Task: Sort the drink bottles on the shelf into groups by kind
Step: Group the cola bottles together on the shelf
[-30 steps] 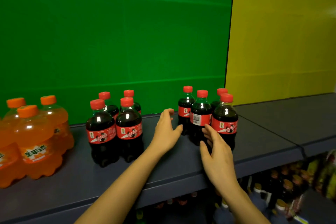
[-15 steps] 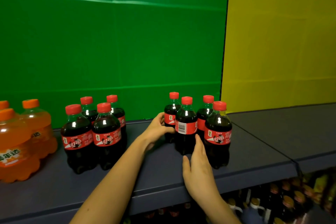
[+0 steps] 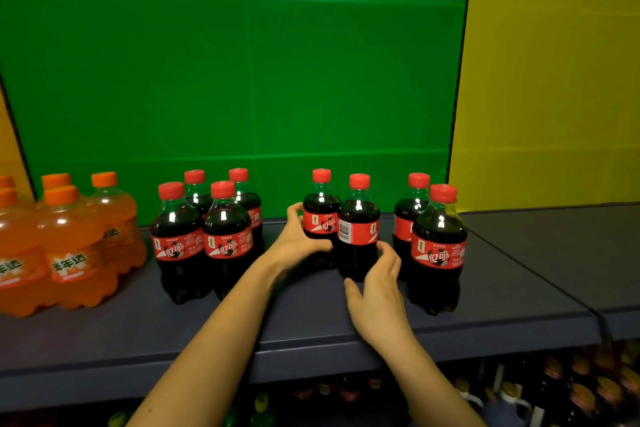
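Observation:
Small cola bottles with red caps and red labels stand on the dark shelf (image 3: 311, 319). My left hand (image 3: 298, 243) grips the rear cola bottle (image 3: 321, 208) from its left side. My right hand (image 3: 377, 291) curls round the lower part of the front cola bottle (image 3: 358, 218), fingers on its right, thumb below. These two bottles touch each other. Two more cola bottles (image 3: 438, 243) stand apart to the right. A cluster of several cola bottles (image 3: 204, 236) stands to the left. Orange soda bottles (image 3: 72, 246) fill the far left.
A green back panel (image 3: 242, 80) and a yellow one (image 3: 554, 80) close off the shelf behind. The shelf's right part (image 3: 554, 253) holds nothing. Below the front edge, a lower shelf (image 3: 554, 388) carries many other bottles.
Both hands have closed on two cola bottles of the right cluster and slid them left, so a gap now separates them from the other two. The camera view has shifted right.

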### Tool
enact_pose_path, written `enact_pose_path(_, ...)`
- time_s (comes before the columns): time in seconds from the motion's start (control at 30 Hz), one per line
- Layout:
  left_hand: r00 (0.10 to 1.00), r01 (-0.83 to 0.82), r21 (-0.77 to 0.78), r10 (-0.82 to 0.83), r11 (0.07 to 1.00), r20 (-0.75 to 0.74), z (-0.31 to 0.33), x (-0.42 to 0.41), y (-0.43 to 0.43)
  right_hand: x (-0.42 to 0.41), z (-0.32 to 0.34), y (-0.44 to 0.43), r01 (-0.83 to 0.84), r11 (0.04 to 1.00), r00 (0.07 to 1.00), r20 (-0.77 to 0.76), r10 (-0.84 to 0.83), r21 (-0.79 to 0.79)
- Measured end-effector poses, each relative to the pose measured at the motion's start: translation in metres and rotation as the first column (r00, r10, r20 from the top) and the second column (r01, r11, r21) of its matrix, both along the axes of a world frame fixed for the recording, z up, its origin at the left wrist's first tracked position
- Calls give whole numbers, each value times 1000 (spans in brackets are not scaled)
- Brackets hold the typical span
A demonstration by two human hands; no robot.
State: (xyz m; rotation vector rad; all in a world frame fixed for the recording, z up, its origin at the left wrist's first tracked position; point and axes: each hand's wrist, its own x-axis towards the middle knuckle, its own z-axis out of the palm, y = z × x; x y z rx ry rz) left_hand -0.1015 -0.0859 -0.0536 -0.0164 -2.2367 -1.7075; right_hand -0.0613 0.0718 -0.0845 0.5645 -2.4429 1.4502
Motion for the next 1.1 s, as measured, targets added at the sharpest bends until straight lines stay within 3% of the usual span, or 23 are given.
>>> enact_pose_path(0.17,986,-154,-27,151,988,-73,-4,5,8,-25,6,-4,10,998,996,84,-4,-66)
enact_pose_path(0.73,918,-382,-176,351,907,-182,-18,9,3,-71,17,-27,62,995,988,134,-71,76)
enact_pose_path(1.1,869,-490,-265,443,830,-221,-19,10,1,-80,10,-47,-84,996,985,152,80,17)
